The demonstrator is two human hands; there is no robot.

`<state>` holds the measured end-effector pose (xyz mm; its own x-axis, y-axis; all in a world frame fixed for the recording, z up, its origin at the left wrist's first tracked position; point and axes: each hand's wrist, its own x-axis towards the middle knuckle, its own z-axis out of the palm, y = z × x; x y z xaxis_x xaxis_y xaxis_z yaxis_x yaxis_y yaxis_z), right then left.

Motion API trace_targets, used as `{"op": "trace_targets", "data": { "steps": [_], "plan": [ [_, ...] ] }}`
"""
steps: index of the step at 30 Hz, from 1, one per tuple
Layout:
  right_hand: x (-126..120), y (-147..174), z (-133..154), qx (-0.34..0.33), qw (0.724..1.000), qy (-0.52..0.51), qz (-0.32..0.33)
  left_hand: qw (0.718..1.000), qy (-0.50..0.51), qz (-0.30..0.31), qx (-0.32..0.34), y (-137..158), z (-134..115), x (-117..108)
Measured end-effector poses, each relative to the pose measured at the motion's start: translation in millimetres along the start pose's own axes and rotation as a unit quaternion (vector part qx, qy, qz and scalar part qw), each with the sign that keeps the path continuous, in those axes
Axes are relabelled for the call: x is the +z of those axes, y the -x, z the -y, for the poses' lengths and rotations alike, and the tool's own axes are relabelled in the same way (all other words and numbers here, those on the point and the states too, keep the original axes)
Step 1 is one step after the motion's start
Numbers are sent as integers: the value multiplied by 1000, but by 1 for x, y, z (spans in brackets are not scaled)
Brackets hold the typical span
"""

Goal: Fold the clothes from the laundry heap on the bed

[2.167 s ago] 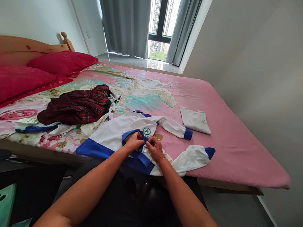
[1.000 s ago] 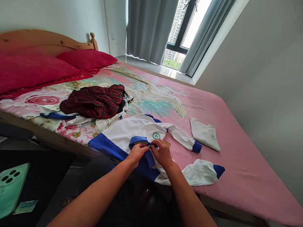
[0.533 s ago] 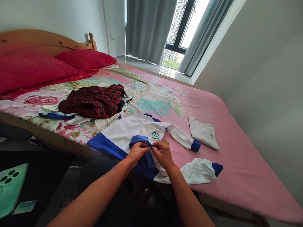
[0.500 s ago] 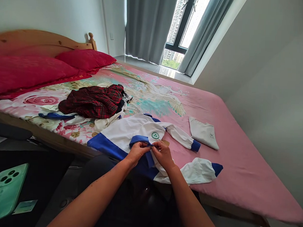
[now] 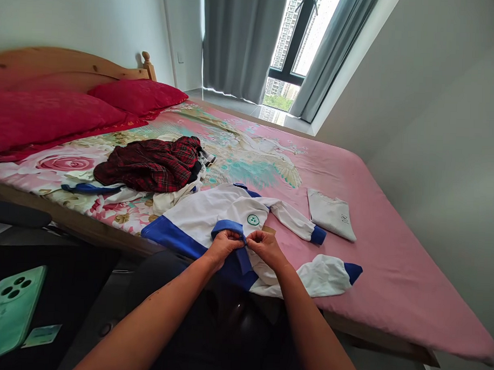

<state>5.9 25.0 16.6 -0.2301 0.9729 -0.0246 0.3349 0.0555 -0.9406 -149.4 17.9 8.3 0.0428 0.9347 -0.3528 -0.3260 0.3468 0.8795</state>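
A white and blue long-sleeved shirt [image 5: 201, 210] with a round green badge lies spread at the near edge of the bed. My left hand [image 5: 224, 248] is closed on its blue collar, thumb and fingers pinching the edge. Right beside it, my right hand [image 5: 266, 246] pinches the same collar near its front opening; any button there is too small to make out. Both sleeves stretch to the right, ending in blue cuffs.
A heap of clothes with a red plaid garment [image 5: 150, 163] lies left of the shirt. To the right is a folded light grey garment [image 5: 331, 214]. Red pillows [image 5: 140, 97] rest by the headboard. A green phone [image 5: 13, 312] and a card [image 5: 42, 336] lie at lower left.
My right hand has shifted slightly at the collar, its fingertips a little lower. My left hand keeps its hold, and the shirt stays in place.
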Motion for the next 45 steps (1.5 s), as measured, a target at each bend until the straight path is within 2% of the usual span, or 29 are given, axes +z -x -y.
{"op": "trace_targets", "data": {
  "steps": [7, 13, 17, 24, 28, 32, 37, 40, 45],
  "plan": [
    [1, 10, 14, -45, 979, 193, -48, 999, -26, 42, -14, 1, 3, -3],
    [-1, 18, 18, -57, 971, 228, -30, 997, -25, 64, 27, 2, 2, 1],
    [3, 23, 9, -63, 978, 188, -69, 996, -13, 77, 33, 0, 3, 4],
    [5, 25, -3, -57, 993, 75, -74, 996, -21, 76, 49, -4, 4, 5],
    [4, 22, -5, -40, 993, 67, -86, 994, -30, 84, 60, -7, 7, 4],
    [5, 20, -5, -27, 990, 116, -81, 995, -44, 71, 57, -8, 8, 3],
    [11, 18, 1, -29, 965, 237, -113, 996, -68, 43, 39, -3, 3, 6],
    [15, 19, -2, -66, 947, 276, -148, 996, -74, 18, 35, 1, -1, 9],
    [21, 22, -13, -151, 930, 288, -169, 994, -106, -29, 15, 3, -2, 11]
  ]
}}
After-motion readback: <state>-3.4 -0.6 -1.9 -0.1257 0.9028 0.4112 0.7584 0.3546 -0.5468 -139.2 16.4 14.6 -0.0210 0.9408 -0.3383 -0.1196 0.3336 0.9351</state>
